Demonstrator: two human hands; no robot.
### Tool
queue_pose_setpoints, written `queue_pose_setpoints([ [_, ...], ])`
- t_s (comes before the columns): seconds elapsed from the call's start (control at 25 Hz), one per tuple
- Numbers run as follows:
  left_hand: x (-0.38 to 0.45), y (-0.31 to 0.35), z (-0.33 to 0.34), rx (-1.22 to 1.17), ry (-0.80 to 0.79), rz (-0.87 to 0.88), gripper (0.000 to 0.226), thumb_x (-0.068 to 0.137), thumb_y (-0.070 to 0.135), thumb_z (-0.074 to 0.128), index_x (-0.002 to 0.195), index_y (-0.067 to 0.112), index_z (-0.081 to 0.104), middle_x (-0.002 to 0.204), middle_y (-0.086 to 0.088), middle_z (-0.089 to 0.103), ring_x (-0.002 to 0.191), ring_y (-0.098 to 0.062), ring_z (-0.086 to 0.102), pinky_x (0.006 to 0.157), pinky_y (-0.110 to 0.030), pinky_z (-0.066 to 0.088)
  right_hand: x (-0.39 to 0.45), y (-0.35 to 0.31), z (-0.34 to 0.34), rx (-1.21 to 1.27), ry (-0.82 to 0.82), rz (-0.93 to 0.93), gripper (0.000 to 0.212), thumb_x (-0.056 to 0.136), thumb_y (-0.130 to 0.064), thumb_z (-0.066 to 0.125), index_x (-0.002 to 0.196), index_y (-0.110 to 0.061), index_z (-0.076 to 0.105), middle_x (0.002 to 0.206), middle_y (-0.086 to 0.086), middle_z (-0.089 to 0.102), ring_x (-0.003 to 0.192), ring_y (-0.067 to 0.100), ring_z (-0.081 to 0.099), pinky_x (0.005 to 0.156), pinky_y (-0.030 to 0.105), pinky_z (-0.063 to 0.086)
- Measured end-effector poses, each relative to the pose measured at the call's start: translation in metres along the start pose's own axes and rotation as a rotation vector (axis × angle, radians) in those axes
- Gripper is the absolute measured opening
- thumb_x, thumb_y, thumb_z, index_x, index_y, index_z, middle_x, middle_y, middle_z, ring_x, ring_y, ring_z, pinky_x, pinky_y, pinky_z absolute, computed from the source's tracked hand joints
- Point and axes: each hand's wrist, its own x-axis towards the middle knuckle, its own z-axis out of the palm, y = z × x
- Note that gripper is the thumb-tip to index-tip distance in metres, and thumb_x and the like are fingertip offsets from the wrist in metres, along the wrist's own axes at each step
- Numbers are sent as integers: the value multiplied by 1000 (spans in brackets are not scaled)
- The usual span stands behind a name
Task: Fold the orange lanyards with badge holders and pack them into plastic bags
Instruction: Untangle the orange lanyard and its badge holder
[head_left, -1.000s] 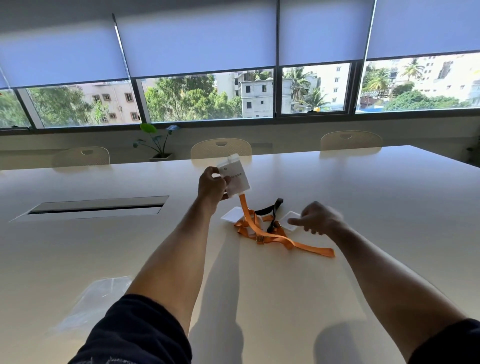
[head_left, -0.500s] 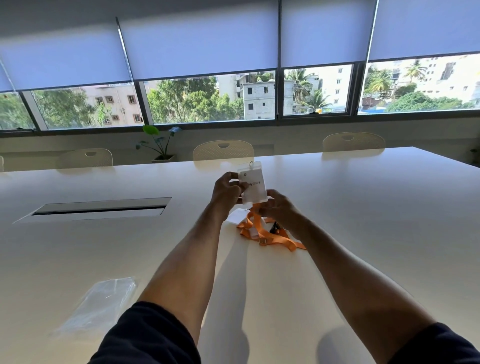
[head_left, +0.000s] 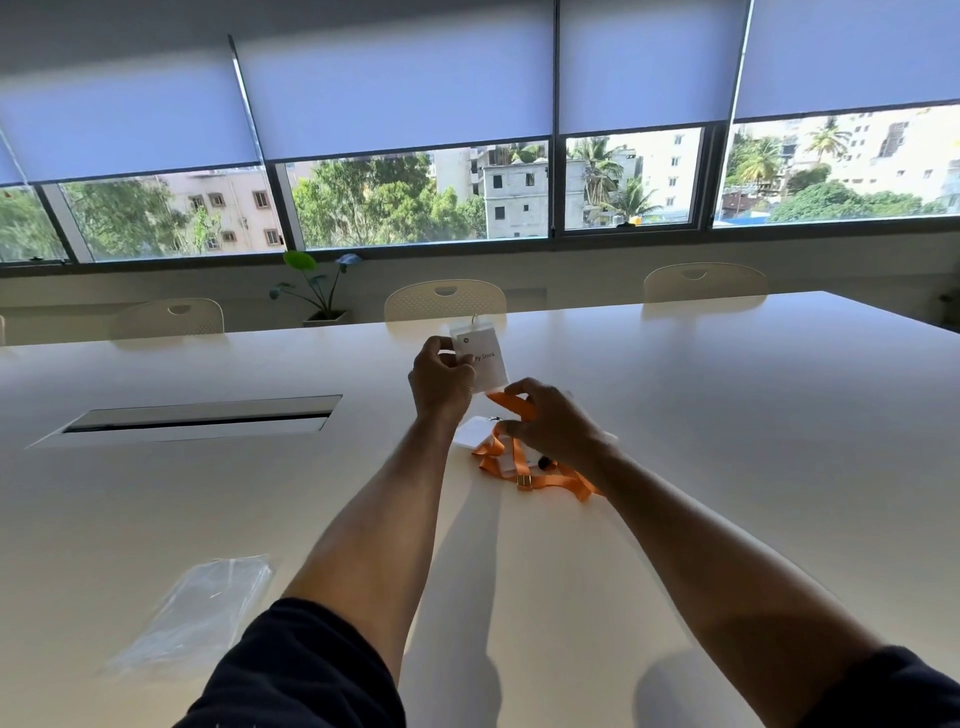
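Note:
My left hand (head_left: 441, 379) holds a clear badge holder (head_left: 485, 358) with a white name card upright above the table. My right hand (head_left: 550, 423) pinches a folded loop of the orange lanyard strap (head_left: 511, 405) just below that badge. On the table under my hands lies a tangle of more orange lanyards (head_left: 545, 475) with a metal clip, white badge holders (head_left: 470, 434) and a bit of black strap. Clear plastic bags (head_left: 200, 613) lie flat at the near left of the table.
The large white table (head_left: 727, 441) has a recessed cable slot (head_left: 202, 421) at the left. Several cream chairs (head_left: 444, 301) stand along the far edge, with a potted plant (head_left: 317, 291) on the sill under the windows.
My right hand moved from the table's right side up to the badge and took hold of the orange strap. My left hand turned the badge holder upright.

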Motion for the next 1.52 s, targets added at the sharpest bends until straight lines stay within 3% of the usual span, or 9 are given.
queue_pose_setpoints([
  [0.24,-6,-2,-1,213,-133,185,37,87,14,71,122,16,58,126,-10,69,110,-35,67,87,-45,57,2,-7,-21,-313,125,-281,24,87,-25,79,109,-23,73,109,0,77,89,21,76,78,39,64],
  [0.44,-6,-12,-11,307,-313,222,37,90,20,67,127,20,59,123,-8,70,106,-28,68,77,-33,59,12,-9,-54,-15,161,-182,12,85,-26,80,95,-20,78,92,-5,77,82,11,72,80,36,63],
  [0.56,-3,-14,-15,296,-434,163,37,94,18,61,131,22,60,125,-6,69,110,-26,66,85,-37,58,14,-3,-71,46,253,-100,9,89,-23,76,96,-20,78,88,-6,75,81,13,71,81,40,62],
  [0.68,0,-12,-17,224,-586,47,38,98,8,53,133,20,60,125,-7,65,115,-27,61,96,-44,55,12,6,-80,56,331,-27,12,92,-23,72,101,-17,77,83,-5,74,74,10,70,78,43,62],
  [0.84,1,-9,-23,152,-728,-32,36,99,2,48,129,16,64,118,-7,66,110,-26,63,87,-35,56,4,20,-83,13,448,76,17,96,-19,66,107,-12,76,93,3,77,83,19,71,80,44,61],
  [1.04,6,-11,-26,-36,-905,-172,38,98,0,52,134,8,60,126,-20,64,114,-35,63,96,-48,54,-3,40,-77,-156,429,174,20,98,-27,64,110,-15,75,98,5,77,91,26,68,72,32,48],
  [1.2,10,-17,-23,-124,-950,-190,33,99,4,55,132,7,60,121,-20,63,104,-29,64,80,-36,58,0,52,-68,-309,373,235,30,97,-33,62,122,-18,67,118,11,71,109,35,61,85,39,46],
  [1.36,15,-22,-20,-134,-872,-174,27,98,3,54,120,14,66,117,-16,63,99,-25,64,73,-30,57,-1,55,-54,-70,352,41,52,91,-20,69,138,-24,47,132,7,61,121,26,55,101,43,45],
  [1.52,17,-22,-14,-101,-843,-156,26,98,11,58,123,12,63,119,-17,63,108,-31,63,85,-37,57,-8,48,-34,66,158,-174,75,84,-14,81,145,-30,42,133,0,63,117,11,58,85,17,49],
])
